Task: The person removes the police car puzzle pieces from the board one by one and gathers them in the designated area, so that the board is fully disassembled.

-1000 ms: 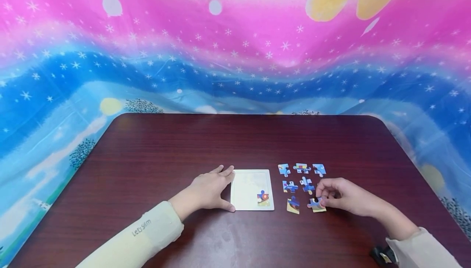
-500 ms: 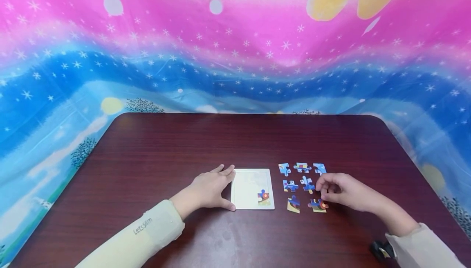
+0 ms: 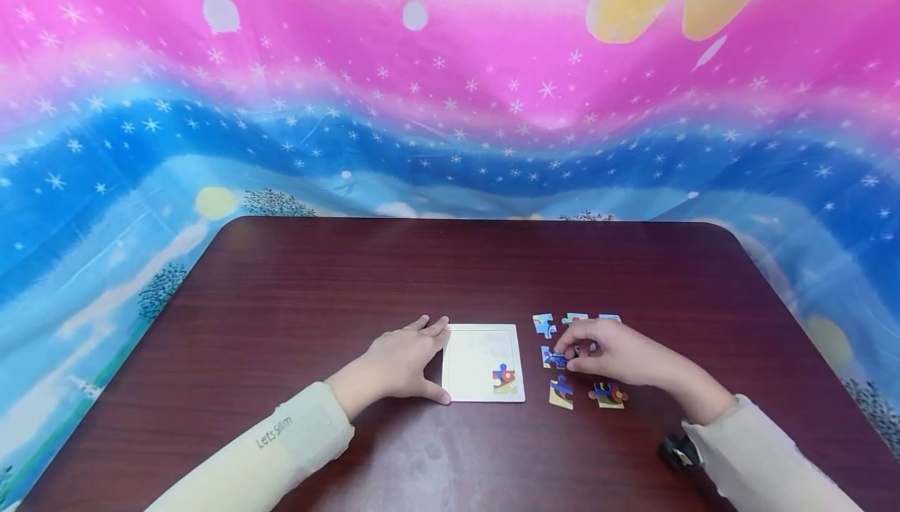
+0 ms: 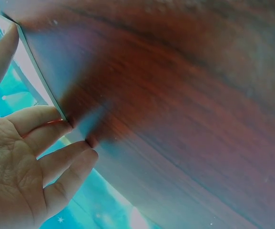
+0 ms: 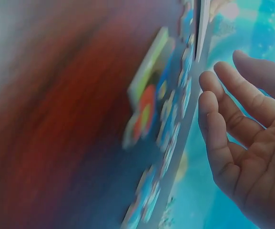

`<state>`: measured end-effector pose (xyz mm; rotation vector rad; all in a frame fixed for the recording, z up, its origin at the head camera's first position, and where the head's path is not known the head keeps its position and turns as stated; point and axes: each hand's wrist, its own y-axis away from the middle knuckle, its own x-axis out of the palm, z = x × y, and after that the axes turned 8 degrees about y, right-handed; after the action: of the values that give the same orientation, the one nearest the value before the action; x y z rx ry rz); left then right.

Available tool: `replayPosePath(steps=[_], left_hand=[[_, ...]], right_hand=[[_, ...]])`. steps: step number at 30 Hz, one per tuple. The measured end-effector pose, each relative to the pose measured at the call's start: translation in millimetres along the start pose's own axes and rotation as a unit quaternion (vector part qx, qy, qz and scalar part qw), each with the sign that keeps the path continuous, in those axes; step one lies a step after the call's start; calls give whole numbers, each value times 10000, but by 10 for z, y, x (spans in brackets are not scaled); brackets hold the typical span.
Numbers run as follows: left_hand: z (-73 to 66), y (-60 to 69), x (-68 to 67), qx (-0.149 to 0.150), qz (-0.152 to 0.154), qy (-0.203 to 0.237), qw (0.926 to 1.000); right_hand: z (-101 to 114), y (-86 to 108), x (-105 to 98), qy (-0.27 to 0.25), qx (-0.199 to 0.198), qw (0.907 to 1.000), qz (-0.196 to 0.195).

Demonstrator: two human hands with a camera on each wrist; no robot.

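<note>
In the head view a white square puzzle tray lies on the table with one puzzle piece inside its lower right corner. My left hand touches the tray's left edge, thumb and fingers spread; the left wrist view shows straight fingertips against the edge. My right hand hovers over the loose pieces, fingers bent, fingertips by a blue piece. In the right wrist view its palm is bare, nothing between the fingers. A red-and-yellow piece lies just below that hand. The middle piece is largely hidden.
Other loose pieces lie right of the tray: a lower left piece, a light blue piece and further ones partly behind my right hand. The dark wooden table ends at a pink and blue cloth.
My right hand has moved left and slightly away from me, from beside the red-and-yellow piece to above the middle pieces. That piece lies slightly further right than a second ago. The left hand stays put.
</note>
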<state>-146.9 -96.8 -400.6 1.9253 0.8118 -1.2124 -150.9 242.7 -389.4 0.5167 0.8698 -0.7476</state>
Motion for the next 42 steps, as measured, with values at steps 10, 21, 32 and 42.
replayPosePath(steps=[10,21,32,42], left_hand=[[-6,-3,-5,2,31,0,10000],[4,-2,4,-4,28,-16,10000],[-2,-8,-6,-52,27,56,10000],[-2,2,-2,-40,-8,102,9999]], right_hand=[[219,-365,93,160,-300,9993,138],[332,-629,227,286,-379,9982,376],[369,-686,293,387,-377,9973,507],[378,-683,300,292,-371,9976,504]])
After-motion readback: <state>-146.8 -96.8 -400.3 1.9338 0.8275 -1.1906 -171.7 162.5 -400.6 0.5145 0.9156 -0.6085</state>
